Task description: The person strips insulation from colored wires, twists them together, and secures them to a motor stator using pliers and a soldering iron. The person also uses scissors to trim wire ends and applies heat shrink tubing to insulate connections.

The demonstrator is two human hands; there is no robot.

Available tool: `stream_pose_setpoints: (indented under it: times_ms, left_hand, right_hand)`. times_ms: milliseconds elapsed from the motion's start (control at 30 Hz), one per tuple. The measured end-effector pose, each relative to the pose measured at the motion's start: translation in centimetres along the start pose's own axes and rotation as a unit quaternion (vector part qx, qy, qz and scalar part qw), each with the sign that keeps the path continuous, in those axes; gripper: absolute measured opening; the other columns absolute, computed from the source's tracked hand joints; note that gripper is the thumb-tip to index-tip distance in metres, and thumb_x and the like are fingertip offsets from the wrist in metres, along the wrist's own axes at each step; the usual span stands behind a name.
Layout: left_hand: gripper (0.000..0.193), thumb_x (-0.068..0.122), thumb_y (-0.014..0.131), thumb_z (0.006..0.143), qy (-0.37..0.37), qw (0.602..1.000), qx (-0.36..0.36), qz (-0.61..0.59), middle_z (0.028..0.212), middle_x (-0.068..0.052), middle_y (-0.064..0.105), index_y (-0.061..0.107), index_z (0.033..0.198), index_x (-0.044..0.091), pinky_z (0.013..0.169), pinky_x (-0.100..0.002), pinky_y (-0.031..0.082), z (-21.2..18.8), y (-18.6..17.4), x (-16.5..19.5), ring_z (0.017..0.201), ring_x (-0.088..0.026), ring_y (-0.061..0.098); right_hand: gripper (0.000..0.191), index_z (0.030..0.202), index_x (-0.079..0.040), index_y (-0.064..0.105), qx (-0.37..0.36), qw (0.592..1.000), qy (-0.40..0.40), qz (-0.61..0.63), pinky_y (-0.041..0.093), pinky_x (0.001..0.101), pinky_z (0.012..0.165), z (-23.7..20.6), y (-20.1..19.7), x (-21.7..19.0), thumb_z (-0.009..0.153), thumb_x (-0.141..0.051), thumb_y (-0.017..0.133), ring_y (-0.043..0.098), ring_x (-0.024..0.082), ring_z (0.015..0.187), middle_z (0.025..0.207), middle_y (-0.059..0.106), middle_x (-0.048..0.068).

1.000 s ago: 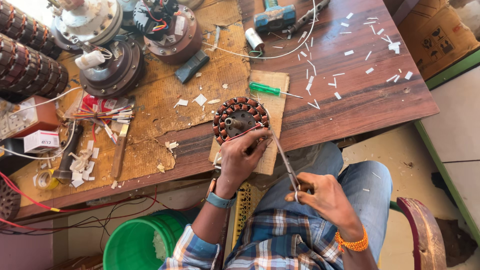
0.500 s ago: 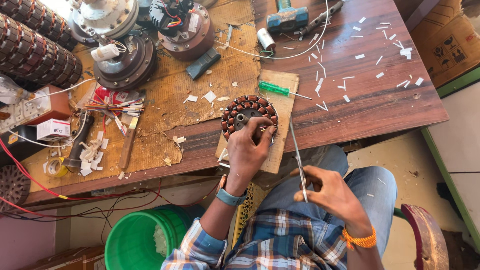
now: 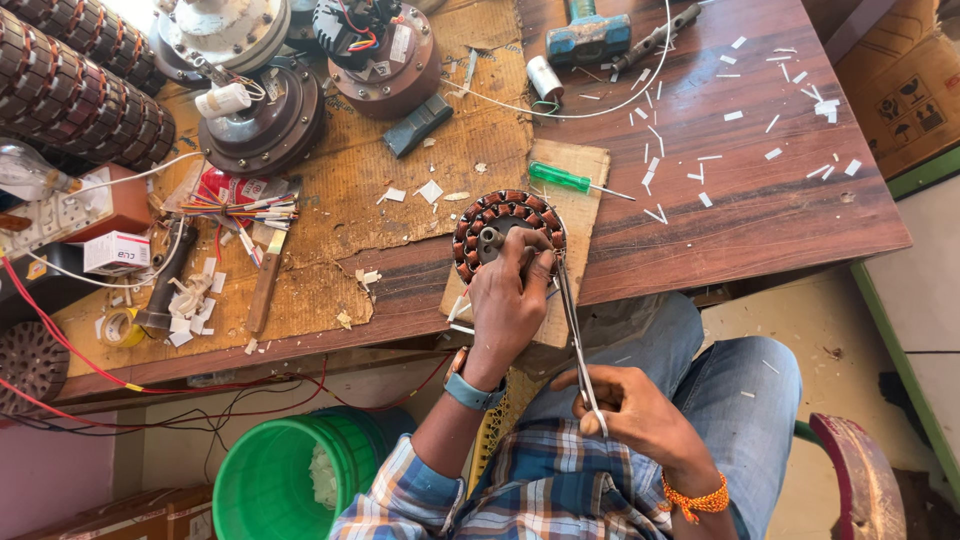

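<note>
Copper-wound stator (image 3: pixel 505 232) lies flat on a small wooden board (image 3: pixel 580 200) at the near edge of the bench (image 3: pixel 760 215), so its slots face up within easy reach. Left hand (image 3: pixel 508 300) presses down on it from six o'clock, fingers curled over the rim and hub, apparently to keep it from turning. Right hand (image 3: pixel 625 410), over the lap at about five o'clock from the stator, is closed around the lower end of a long thin metal tool (image 3: pixel 575 335) whose tip reaches up to the winding's edge at three o'clock. Green-handled screwdriver (image 3: pixel 565 180) rests at one o'clock, near the board's far corner, and white paper slips (image 3: pixel 700 175) lie scattered beyond.
</note>
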State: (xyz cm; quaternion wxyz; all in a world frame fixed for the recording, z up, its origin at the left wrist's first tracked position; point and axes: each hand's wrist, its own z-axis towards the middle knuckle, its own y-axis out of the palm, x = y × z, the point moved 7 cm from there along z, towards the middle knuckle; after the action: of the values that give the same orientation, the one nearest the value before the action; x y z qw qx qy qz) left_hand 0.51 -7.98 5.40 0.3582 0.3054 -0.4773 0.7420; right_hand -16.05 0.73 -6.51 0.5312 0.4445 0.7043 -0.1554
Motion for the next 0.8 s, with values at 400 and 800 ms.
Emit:
stream_pose_setpoints:
  times_ms: [400, 800]
  left_hand:
    - [0.008, 0.01, 0.07, 0.096, 0.007, 1.0, 0.001, -0.025, 0.058, -0.002, 0.047, 0.066, 0.102, 0.008, 0.049, -0.034, 0.03, -0.1, -0.4, -0.3, 0.047, -0.013, 0.042]
    - [0.008, 0.013, 0.067, 0.099, -0.002, 1.0, 0.006, -0.02, 0.063, -0.001, 0.058, 0.062, 0.106, 0.01, 0.053, -0.033, 0.038, -0.3, 0.0, -0.2, 0.052, -0.015, 0.056]
  right_hand:
    - [0.069, 0.123, 0.0, 0.073, 0.087, 0.993, 0.05, -0.057, 0.048, 0.0247, 0.059, -1.2, -1.6, -0.9, 0.062, -0.029, 0.088, 0.061, 0.009, 0.067, 0.075, 0.068, 0.002]
    - [0.075, 0.125, 0.003, 0.072, 0.023, 0.998, 0.052, -0.005, 0.04, 0.0246, 0.053, -1.0, 0.2, 1.3, 0.062, -0.031, 0.091, 0.055, 0.008, 0.062, 0.072, 0.063, 0.0]
